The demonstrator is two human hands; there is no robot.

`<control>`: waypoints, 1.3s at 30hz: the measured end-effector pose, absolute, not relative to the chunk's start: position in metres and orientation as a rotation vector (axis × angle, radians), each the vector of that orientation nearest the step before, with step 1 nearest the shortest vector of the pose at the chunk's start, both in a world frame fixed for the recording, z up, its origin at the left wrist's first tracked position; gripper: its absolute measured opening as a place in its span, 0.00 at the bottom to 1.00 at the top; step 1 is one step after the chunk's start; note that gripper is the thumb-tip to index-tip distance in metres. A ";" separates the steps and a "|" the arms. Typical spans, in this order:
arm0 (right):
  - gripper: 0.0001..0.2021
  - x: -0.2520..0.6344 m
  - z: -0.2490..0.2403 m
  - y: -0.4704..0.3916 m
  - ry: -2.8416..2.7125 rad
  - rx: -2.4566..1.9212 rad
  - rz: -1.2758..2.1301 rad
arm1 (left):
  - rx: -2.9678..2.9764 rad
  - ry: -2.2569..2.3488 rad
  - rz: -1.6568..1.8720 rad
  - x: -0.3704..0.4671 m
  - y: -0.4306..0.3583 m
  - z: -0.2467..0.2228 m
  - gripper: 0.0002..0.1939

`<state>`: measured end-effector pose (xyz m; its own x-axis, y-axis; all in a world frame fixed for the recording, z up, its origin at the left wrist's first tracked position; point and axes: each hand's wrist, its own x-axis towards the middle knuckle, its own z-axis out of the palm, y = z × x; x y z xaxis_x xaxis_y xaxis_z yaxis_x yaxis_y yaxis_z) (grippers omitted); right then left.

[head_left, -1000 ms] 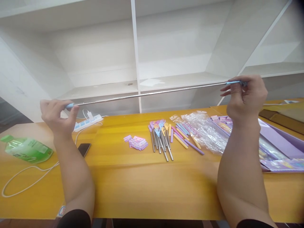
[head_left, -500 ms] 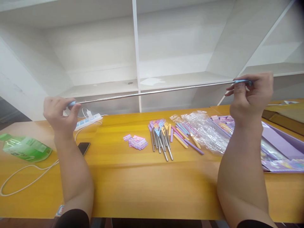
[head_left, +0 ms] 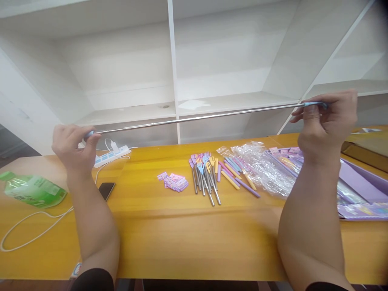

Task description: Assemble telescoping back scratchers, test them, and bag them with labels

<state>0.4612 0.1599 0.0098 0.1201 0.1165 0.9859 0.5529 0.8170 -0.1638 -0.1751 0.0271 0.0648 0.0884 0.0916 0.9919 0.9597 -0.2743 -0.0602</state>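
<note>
Telescopic back scratcher (head_left: 197, 118) is pinched thumb-to-finger by left hand (head_left: 72, 145) at nine o'clock, right hand (head_left: 327, 115) at three; force is best kept straight lengthwise.

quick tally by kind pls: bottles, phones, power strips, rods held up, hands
green bottle: 1
phone: 1
white power strip: 1
long metal rod, held up between the hands: 1
hands: 2, left hand and right hand
total: 6
</note>
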 end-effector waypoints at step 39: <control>0.09 0.338 0.025 0.088 -1.671 -0.508 -0.262 | -1.688 -0.941 -1.308 -0.035 0.016 0.040 0.15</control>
